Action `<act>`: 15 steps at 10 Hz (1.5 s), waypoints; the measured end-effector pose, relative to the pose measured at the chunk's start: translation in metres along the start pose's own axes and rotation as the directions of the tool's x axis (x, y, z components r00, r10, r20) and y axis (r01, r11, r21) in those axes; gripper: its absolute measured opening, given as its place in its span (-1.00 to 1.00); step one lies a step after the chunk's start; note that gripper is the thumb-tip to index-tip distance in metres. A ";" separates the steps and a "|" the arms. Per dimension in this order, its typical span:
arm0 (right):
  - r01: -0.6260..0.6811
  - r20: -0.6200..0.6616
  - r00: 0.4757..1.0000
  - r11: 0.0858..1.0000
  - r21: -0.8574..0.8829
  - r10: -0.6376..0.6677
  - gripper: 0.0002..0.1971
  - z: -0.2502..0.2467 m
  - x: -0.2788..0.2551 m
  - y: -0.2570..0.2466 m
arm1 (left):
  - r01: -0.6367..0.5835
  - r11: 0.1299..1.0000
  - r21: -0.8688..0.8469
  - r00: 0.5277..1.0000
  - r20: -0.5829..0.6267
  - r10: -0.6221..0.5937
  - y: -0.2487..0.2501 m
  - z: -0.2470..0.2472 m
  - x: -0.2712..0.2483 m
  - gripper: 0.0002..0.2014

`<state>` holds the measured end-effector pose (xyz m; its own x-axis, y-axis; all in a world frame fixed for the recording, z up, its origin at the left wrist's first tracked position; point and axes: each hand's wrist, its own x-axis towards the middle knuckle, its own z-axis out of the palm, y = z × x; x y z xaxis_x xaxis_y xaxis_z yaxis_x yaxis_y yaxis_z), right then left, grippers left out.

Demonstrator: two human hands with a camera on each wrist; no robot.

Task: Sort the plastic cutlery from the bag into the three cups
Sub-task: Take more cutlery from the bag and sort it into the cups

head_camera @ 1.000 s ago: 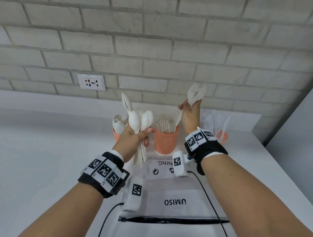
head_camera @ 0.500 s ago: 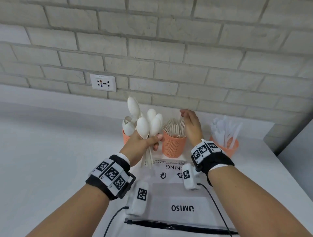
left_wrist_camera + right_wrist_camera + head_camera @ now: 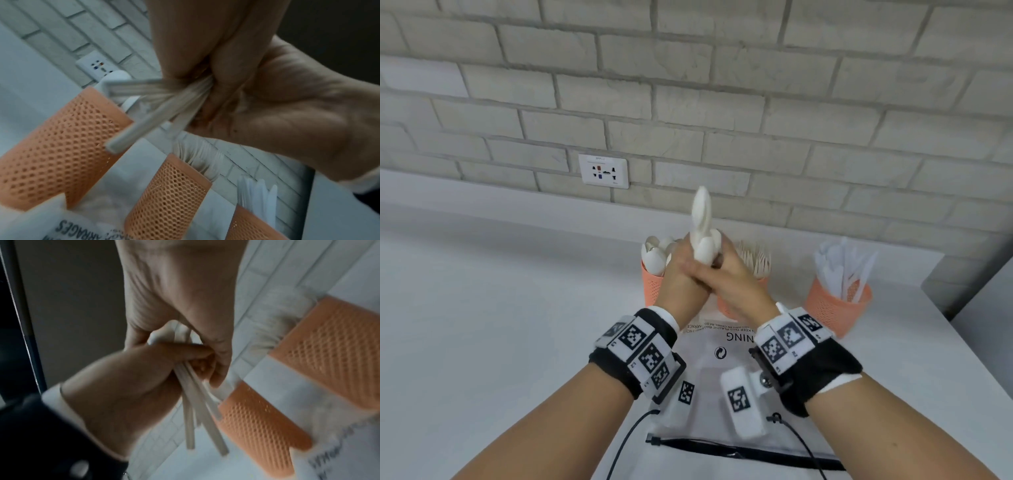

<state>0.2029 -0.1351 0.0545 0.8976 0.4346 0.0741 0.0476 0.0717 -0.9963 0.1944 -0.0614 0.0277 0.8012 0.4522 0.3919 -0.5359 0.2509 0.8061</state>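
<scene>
1. The left hand (image 3: 681, 281) is curled round a bundle of white plastic spoons (image 3: 703, 240), handles down and bowls up, held above the surface in front of the cups.
2. The right hand (image 3: 726, 277) is pressed against the left, its fingers wrapped over the same bundle; both hands clamp the spoons together. In the right wrist view its thumb and fingers (image 3: 218, 353) close round the handles just above the left hand's thumb.
3. One spoon bowl sticks up well above the others, reaching in front of the brick wall (image 3: 688, 85).
4. The spoon handles (image 3: 144, 116) fan out below the fists, loose and splayed.
5. Just behind the hands stands the left orange mesh cup (image 3: 652, 287), with spoon bowls showing over its rim.
6. The middle orange mesh cup (image 3: 170, 198), mostly hidden behind the right hand in the head view, holds forks (image 3: 755, 262) with tines up.
7. The right orange mesh cup (image 3: 832, 308) stands apart to the right and holds white knives (image 3: 842, 270).
8. A clear plastic bag (image 3: 722, 377) with a black zip strip and printed warning text lies flat on the white surface (image 3: 500, 325), under the wrists and reaching up to the cups.
9. A wall socket (image 3: 603, 170) sits on the wall to the left.
</scene>
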 end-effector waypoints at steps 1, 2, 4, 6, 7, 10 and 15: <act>-0.082 -0.021 0.996 0.969 0.234 0.089 -0.63 0.010 0.002 0.004 | -0.184 0.307 0.934 0.903 0.284 -0.322 0.010 -0.019 -0.004 -0.49; -0.091 -0.048 0.991 0.907 0.412 0.121 -0.84 0.006 0.006 0.000 | -0.297 0.536 0.790 0.870 0.456 -0.190 0.021 -0.031 -0.001 -0.37; -0.049 -0.097 0.990 0.895 0.444 0.102 -0.98 -0.003 0.017 0.000 | -0.279 0.656 0.702 0.869 0.475 -0.138 0.032 -0.061 0.010 -0.39; 0.200 -0.409 0.912 0.880 0.430 -0.007 -0.82 -0.006 0.040 -0.001 | 0.064 0.656 0.752 0.953 0.150 -0.264 0.030 -0.104 0.057 -0.14; 0.276 -0.463 0.879 0.913 0.301 -0.113 -0.65 0.002 0.052 0.002 | 0.159 0.609 0.777 0.897 0.144 -0.418 0.018 -0.111 0.066 0.19; 0.288 -0.361 0.900 0.955 0.073 -0.244 -0.55 0.024 0.078 0.011 | 0.061 0.605 0.794 0.952 0.135 -0.273 -0.012 -0.091 0.078 -0.36; 0.323 -0.457 0.858 0.938 0.123 -0.236 -0.66 0.027 0.090 0.016 | 0.107 0.627 0.772 0.927 0.150 -0.343 -0.003 -0.089 0.077 -0.58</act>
<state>0.2727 -0.0703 0.0465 0.9589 -0.0543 0.2784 0.2809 0.3186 -0.9053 0.2337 0.0488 0.0162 0.9666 0.2053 0.1537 -0.0448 -0.4552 0.8893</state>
